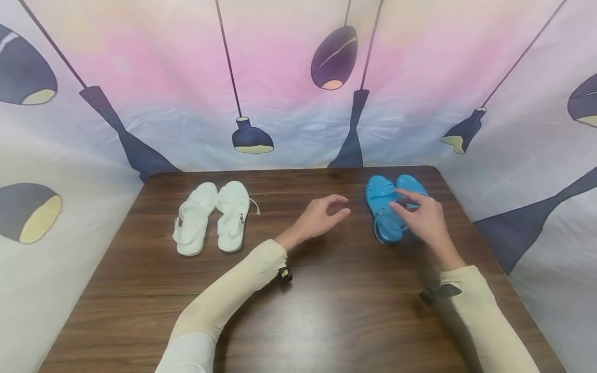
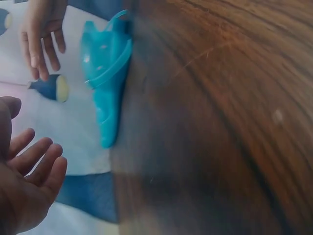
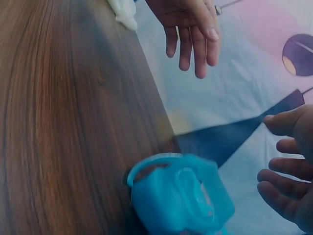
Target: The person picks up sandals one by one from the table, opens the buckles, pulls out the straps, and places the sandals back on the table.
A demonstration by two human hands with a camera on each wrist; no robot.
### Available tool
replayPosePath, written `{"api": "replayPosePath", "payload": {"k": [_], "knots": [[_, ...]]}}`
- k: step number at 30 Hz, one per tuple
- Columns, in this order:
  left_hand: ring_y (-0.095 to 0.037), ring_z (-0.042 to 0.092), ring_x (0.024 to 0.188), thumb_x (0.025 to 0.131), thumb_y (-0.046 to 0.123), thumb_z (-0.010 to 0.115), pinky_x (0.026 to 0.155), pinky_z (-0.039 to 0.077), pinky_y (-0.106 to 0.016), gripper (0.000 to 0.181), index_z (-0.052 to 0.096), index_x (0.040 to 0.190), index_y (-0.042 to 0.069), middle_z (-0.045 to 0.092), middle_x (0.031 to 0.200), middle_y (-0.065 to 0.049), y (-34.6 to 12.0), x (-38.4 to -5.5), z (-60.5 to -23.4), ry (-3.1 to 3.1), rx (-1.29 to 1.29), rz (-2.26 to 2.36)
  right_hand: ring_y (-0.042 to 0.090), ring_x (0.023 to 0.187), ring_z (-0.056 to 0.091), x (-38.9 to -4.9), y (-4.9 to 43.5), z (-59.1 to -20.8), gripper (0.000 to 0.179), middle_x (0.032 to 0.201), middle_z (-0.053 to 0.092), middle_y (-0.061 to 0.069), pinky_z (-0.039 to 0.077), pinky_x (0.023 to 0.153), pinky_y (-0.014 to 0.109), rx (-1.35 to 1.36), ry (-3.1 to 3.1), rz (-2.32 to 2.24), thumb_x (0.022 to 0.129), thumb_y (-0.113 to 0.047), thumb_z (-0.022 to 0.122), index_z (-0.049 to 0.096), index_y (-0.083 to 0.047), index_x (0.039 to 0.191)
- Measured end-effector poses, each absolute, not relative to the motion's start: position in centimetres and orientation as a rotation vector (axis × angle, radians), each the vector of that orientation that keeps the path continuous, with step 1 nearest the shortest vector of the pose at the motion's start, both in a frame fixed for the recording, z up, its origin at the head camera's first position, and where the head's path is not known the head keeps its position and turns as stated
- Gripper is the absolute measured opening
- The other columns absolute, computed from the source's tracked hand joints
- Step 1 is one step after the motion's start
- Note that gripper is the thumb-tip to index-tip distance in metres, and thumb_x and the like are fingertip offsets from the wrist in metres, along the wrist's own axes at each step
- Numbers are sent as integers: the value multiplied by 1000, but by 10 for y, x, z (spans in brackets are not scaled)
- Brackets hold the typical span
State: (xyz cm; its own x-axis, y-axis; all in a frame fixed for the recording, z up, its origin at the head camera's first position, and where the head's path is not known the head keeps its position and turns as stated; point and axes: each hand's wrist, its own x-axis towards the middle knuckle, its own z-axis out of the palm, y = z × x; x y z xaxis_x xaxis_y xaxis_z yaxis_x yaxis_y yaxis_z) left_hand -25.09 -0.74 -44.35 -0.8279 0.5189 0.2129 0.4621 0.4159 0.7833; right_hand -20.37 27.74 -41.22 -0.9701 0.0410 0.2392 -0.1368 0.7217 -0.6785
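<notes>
Two blue sandals (image 1: 388,228) lie side by side at the table's back right, straps and a buckle showing on the nearer one. Above them hovers my right hand (image 1: 425,217), thumb and fingers spread apart with nothing between them; it hides part of the farther sandal. My left hand (image 1: 322,215) is over the table to the left of the blue pair, fingers loosely bent and holding nothing. In the left wrist view the blue sandals (image 2: 105,73) appear edge-on beyond the left hand (image 2: 34,176). The right wrist view has a blue sandal (image 3: 181,196) beside the right hand (image 3: 291,166).
A pair of white sandals (image 1: 230,217) sits at the back left, one with a loose strap sticking out to the right. The brown wooden table (image 1: 303,311) ends at a curtain (image 1: 289,93) printed with lamps, which also runs along both sides.
</notes>
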Motion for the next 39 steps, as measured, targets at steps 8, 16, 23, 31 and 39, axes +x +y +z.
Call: {"api": "replayPosePath", "payload": {"k": [8,16,23,31,39], "knots": [[-16,63,121,104,43,58,100,53,-31,47,60,138,11,66,134,-5,32,-257,-461,2550,871,1339,48,114,65,-205,289,-423,55,133,62,28,57,86,58,39,-2889,916,97,-32,72,58,0,141],[-13,68,112,102,49,59,89,58,-28,55,57,141,10,67,131,-5,61,-258,-475,2472,788,1384,42,97,66,-207,290,-431,52,123,66,30,58,82,58,-4,-2966,780,98,-28,70,59,3,138],[-15,65,120,101,58,54,95,56,-30,66,53,146,10,66,134,-6,80,-259,-479,2469,702,1337,30,77,66,-212,287,-433,51,109,71,28,60,75,51,-5,-3000,703,98,-26,71,60,5,136],[-18,65,116,102,60,50,94,56,-33,67,58,141,6,68,130,-10,92,-259,-478,2449,659,1334,36,85,69,-215,284,-433,46,117,70,28,59,78,54,25,-3007,660,98,-22,71,62,5,134],[-12,62,87,101,56,55,73,54,-27,59,63,130,6,68,102,-3,100,-257,-480,2403,541,1384,47,100,69,-215,281,-432,42,121,68,29,55,85,61,97,-2974,574,96,-17,73,64,6,130]]}}
